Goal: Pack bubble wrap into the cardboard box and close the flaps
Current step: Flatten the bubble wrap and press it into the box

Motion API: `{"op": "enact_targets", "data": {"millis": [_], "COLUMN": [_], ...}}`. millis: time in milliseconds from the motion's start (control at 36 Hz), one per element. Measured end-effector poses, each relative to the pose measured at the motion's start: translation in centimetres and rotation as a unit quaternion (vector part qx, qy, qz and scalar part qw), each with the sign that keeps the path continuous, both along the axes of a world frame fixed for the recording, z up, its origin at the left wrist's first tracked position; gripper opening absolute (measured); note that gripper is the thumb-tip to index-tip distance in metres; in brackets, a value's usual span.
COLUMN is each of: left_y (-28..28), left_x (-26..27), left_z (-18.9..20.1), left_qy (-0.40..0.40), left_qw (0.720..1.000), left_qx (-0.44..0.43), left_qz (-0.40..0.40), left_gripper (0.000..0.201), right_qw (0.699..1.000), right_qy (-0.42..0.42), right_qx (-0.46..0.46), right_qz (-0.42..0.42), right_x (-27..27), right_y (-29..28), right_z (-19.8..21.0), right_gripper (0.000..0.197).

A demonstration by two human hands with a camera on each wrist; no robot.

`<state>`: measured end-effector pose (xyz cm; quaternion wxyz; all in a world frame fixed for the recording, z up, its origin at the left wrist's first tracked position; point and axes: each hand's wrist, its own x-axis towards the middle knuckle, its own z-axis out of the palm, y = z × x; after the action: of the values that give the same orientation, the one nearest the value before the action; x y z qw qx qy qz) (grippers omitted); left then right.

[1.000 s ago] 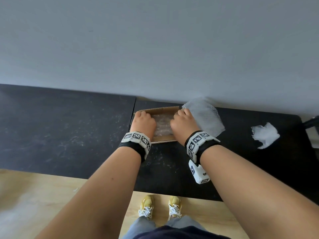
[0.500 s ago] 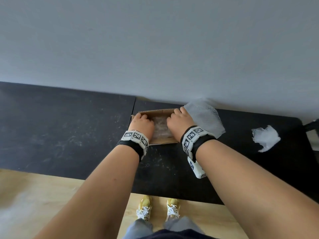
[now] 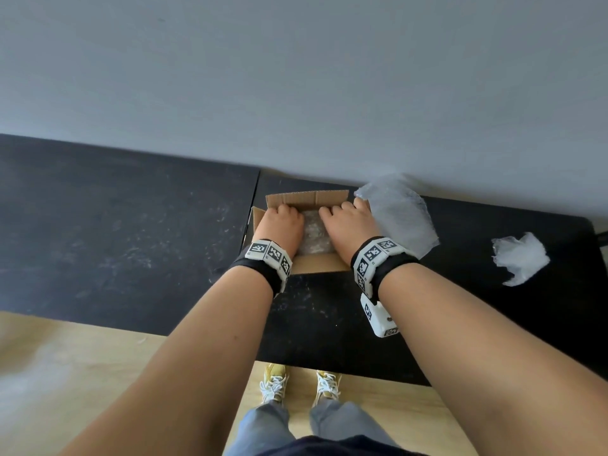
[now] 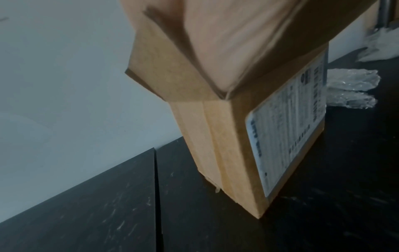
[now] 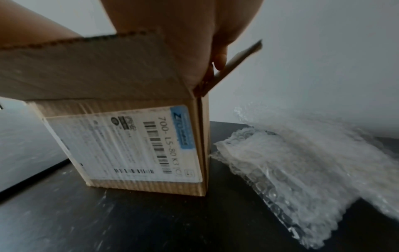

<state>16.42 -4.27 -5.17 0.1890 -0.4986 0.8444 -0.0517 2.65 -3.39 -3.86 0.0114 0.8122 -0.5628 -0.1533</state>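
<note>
Both hands, left and right, fingers hidden so grip unclear, are pressing bubble wrap into the box; pressing evenly should clear the flaps.

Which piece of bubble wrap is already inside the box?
The piece between both hands; the flat sheet and crumpled wad lie outside on the table.

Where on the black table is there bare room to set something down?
Bare: the left panel, left of the box, and the front strip between box and table edge. Crowded: right of the box, with the bubble wrap sheet and crumpled plastic.
</note>
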Motion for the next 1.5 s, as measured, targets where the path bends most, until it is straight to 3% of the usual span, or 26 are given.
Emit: {"op": "enact_targets", "data": {"millis": [111,250,417,500,694,833,1083,1194,1333,1416,1500], "left_y": [0.5,0.6,0.4,0.3,0.5,0.2,-0.2,-0.3,0.1,0.7,1.3], "left_x": [0.1,-0.3,-0.9,-0.4,-0.2,-0.7,-1.6,-1.4,-1.0,-0.8,-0.7], "left_z": [0.7,2.4,3.7,3.2,2.0,1.7,0.7,0.7,1.0,1.8,2.4], "left_qy": [0.002,0.029,0.123,0.133,0.157,0.157,0.173,0.199,0.191,0.181,0.18], "left_qw": [1.0,0.99,0.954,0.942,0.932,0.923,0.908,0.905,0.92,0.931,0.94], "left_qx": [0.023,0.107,0.178,0.195,0.199,0.216,0.218,0.217,0.206,0.189,0.174], "left_qz": [0.01,0.092,0.209,0.238,0.258,0.278,0.313,0.306,0.273,0.253,0.233], "left_gripper": [0.028,0.025,0.022,0.021,0.024,0.056,0.06,0.055,0.051,0.046,0.044], "right_qw": [1.0,0.997,0.981,0.971,0.955,0.946,0.947,0.931,0.929,0.951,0.964], "right_qy": [0.002,0.007,-0.071,-0.103,-0.158,-0.16,-0.155,-0.174,-0.187,-0.167,-0.155], "right_qx": [0.011,0.061,0.113,0.132,0.163,0.186,0.175,0.191,0.184,0.143,0.099], "right_qz": [-0.009,-0.041,-0.14,-0.173,-0.192,-0.212,-0.22,-0.256,-0.263,-0.22,-0.191], "right_x": [0.6,0.9,0.9,0.8,1.1,1.6,1.9,2.2,2.2,1.7,1.3], "right_y": [0.5,0.9,0.4,0.2,0.6,0.2,-0.2,-0.5,0.0,0.6,1.6], "right_z": [0.6,2.2,3.6,3.8,2.5,1.9,0.0,-0.2,0.0,0.6,1.2], "right_gripper": [0.029,0.026,0.033,0.03,0.045,0.045,0.057,0.067,0.059,0.04,0.034]}}
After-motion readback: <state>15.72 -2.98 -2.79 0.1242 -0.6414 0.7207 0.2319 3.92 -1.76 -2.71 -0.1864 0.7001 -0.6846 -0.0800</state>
